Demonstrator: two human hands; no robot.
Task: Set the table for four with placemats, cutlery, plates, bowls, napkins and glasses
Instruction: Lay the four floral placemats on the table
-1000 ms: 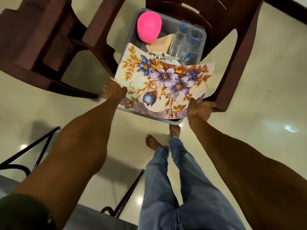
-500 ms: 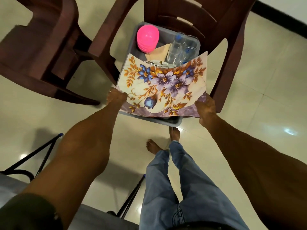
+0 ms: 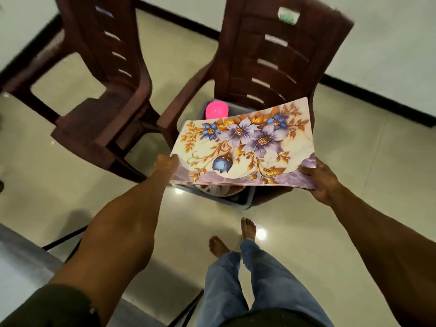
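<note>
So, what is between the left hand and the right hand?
The stack of floral placemats, shown in the head view; the left hand and right hand each hold one end.

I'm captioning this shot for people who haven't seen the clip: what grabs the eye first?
The floral placemats, a stack held level at centre frame, with the left hand and right hand gripping the near corners. Behind their far edge peeks a bright pink stack of bowls in a grey tub on the right-hand brown plastic chair.
</note>
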